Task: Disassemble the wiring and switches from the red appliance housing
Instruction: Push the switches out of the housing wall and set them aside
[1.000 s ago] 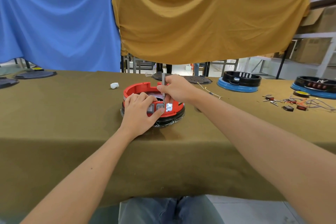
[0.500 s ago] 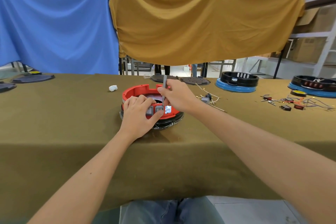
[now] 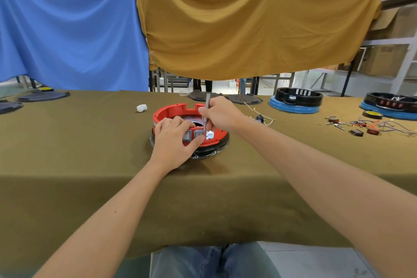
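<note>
The red housing (image 3: 168,112) sits on the olive-covered surface (image 3: 79,142), straight ahead of the person, its switch panel turned toward them so the work faces the eyes. The left hand (image 3: 174,142) lies over the near rim of the housing, fingers curled on the grey switches (image 3: 198,135) and thumb against the front wall; this seems meant to keep the housing from sliding or tipping under the tool's push. The right hand (image 3: 222,113), over the housing's right side, pinches a thin grey screwdriver (image 3: 206,111) nearly upright, its tip down at the panel just right of the switches, likely to pry or unscrew a fitting. Well to the right of the housing lie loose wires and switches (image 3: 365,125), presumably parts set aside from the blue-based units (image 3: 293,108) behind them.
</note>
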Tool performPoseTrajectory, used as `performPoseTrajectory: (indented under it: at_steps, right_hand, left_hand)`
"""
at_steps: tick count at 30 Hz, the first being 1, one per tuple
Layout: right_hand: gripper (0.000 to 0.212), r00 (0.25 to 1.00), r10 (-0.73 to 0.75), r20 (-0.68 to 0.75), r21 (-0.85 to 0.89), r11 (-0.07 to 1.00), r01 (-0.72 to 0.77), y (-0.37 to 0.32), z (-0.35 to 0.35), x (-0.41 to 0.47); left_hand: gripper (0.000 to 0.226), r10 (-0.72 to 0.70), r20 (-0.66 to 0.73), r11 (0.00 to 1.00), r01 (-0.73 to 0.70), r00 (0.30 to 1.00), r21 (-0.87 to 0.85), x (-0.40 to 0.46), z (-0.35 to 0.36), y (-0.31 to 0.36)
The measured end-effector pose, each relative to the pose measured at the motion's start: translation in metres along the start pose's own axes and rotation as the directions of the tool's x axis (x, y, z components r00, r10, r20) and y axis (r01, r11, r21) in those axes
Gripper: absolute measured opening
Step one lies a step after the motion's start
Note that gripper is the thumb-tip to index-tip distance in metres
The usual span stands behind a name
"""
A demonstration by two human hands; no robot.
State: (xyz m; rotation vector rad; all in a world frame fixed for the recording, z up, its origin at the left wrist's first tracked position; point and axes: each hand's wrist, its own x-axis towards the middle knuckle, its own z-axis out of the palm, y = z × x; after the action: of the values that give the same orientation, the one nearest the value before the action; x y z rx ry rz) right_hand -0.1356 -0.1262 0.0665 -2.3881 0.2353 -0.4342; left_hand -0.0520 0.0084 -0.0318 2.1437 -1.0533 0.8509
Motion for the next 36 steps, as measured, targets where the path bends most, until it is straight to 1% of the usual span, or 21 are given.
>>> performPoseTrajectory:
  at_steps: [2,5,7,9,11,14,18,23,27,31,36]
  right_hand:
    - [0.026,1.000,0.011,0.026,-0.007,1.000,-0.011,-0.002,-0.003,0.001]
    - [0.028,1.000,0.014,0.027,-0.026,1.000,-0.014,-0.004,-0.003,0.002]
    - [0.027,1.000,0.004,-0.015,-0.022,1.000,-0.004,-0.002,0.001,0.000]
    - [0.027,0.996,-0.005,-0.092,0.058,0.998,0.011,0.004,0.003,-0.004]
    - [0.026,0.991,-0.018,-0.130,0.121,0.992,0.034,0.006,0.003,-0.007]
    - [0.026,0.990,-0.053,-0.128,0.069,0.996,0.063,0.001,0.006,-0.010]
    - [0.030,0.986,-0.044,-0.160,-0.005,0.999,0.044,-0.005,0.010,-0.010]
    - [0.030,0.982,-0.011,-0.187,0.003,1.000,0.012,-0.004,0.012,-0.008]
    - [0.028,0.979,-0.023,-0.204,-0.055,0.998,0.012,-0.001,0.015,-0.009]
    - [0.026,0.976,-0.018,-0.216,-0.052,0.999,0.007,-0.002,0.018,-0.010]
    - [0.030,0.987,0.023,-0.157,-0.032,0.999,-0.028,-0.006,0.014,-0.007]
  left_hand:
    - [0.059,-0.001,0.000,1.000,0.001,1.000,0.001,0.000,0.000,0.000]
    - [0.059,0.001,0.002,1.000,-0.001,1.000,0.006,0.000,-0.001,0.000]
    - [0.058,0.001,0.003,1.000,-0.001,1.000,0.003,0.000,-0.001,0.000]
    - [0.056,0.004,0.001,1.000,-0.004,1.000,0.000,0.000,0.000,0.000]
    - [0.055,0.004,0.001,1.000,-0.004,1.000,-0.001,0.000,0.000,-0.001]
    - [0.056,0.003,0.003,1.000,-0.003,1.000,0.002,0.000,0.000,-0.001]
    - [0.055,0.005,-0.004,1.000,-0.005,1.000,-0.002,0.000,0.000,-0.001]
    - [0.057,0.001,-0.007,1.000,-0.001,1.000,-0.012,0.000,0.000,0.000]
    - [0.057,0.002,-0.011,1.000,-0.002,1.000,-0.013,-0.001,-0.001,0.000]
    - [0.057,-0.001,-0.013,1.000,0.001,1.000,-0.015,0.000,-0.001,0.001]
    - [0.058,-0.002,-0.008,1.000,0.002,1.000,-0.011,0.000,-0.001,0.000]
